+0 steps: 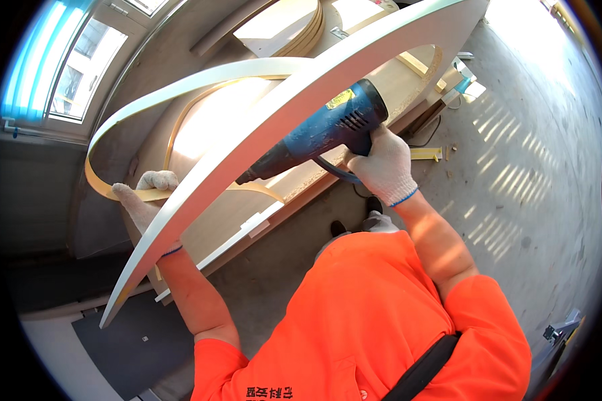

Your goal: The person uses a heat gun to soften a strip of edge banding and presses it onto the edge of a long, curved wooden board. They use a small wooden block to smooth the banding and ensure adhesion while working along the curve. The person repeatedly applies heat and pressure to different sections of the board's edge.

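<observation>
A blue heat gun (314, 130) is in my gloved right hand (386, 162), whose fingers wrap its handle. Its dark nozzle points left and down, close to a large curved panel (247, 123) with a broad white edge. That panel slants across the view from lower left to upper right and has a cut-out at its far end. A pale edge-banding strip (194, 81) makes a wide loop on the left. My gloved left hand (144, 200) grips the strip low on this loop; the panel's edge partly hides that hand's palm and wrist.
Beneath the panel stands a workbench (231, 230) with wood dust on it. Stacked curved boards (294, 30) lie at its far side. A window (80, 73) is at the left. Wood offcuts and a yellow strip (425, 154) lie to the right, near a cable on the concrete floor (515, 167).
</observation>
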### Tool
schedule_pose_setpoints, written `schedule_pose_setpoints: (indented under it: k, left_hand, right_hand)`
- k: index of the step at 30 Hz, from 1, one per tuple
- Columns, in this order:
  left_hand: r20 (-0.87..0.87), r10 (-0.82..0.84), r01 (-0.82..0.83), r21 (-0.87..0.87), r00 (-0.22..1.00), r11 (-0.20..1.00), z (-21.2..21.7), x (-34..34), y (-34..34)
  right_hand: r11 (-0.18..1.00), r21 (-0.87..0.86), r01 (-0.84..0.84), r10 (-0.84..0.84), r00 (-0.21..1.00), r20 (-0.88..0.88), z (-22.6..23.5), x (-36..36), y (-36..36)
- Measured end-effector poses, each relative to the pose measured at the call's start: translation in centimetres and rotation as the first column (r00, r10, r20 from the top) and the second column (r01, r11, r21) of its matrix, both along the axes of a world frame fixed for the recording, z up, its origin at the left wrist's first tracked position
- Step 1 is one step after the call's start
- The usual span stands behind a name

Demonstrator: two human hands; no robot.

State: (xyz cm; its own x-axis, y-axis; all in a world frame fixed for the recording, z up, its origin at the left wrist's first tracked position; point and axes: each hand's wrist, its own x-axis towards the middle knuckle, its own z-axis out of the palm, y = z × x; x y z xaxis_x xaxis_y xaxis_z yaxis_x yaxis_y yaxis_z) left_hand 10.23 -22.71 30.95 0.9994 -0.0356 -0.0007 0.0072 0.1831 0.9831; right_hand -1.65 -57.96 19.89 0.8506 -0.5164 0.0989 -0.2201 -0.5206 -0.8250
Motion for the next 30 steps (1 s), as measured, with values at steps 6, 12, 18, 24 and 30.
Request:
schedule_pose_setpoints:
  k: [6, 12, 18, 24, 30]
  left_hand:
    - [0.076, -0.117, 0.123, -0.093, 0.99, 0.988, -0.2, 0.9, 0.5]
    - [0.099, -0.178, 0.19, -0.125, 0.979, 0.974, -0.4, 1.5, 1.4]
    - [0.115, -0.272, 0.288, -0.15, 0.955, 0.946, 0.5, 1.2, 0.8]
    - [0.2, -0.249, 0.296, -0.255, 0.948, 0.921, -0.3, 1.9, 2.2]
    - [0.289, -0.206, 0.266, -0.189, 0.935, 0.945, -0.4, 2.0, 2.1]
  right_hand:
    - [0.999, -0.029, -0.029, 0.028, 0.999, -0.029, 0.2, 0.6, 0.0]
    - [0.993, -0.091, -0.071, 0.062, 0.994, -0.091, -2.8, -0.6, -1.4]
    - [0.987, -0.131, -0.096, 0.081, 0.99, -0.115, -6.8, -0.9, -1.7]
    - [0.981, -0.126, -0.144, 0.095, 0.938, -0.332, -8.7, -0.4, -1.0]
    - [0.977, -0.086, -0.196, 0.136, 0.88, -0.456, -10.1, 0.0, 0.7]
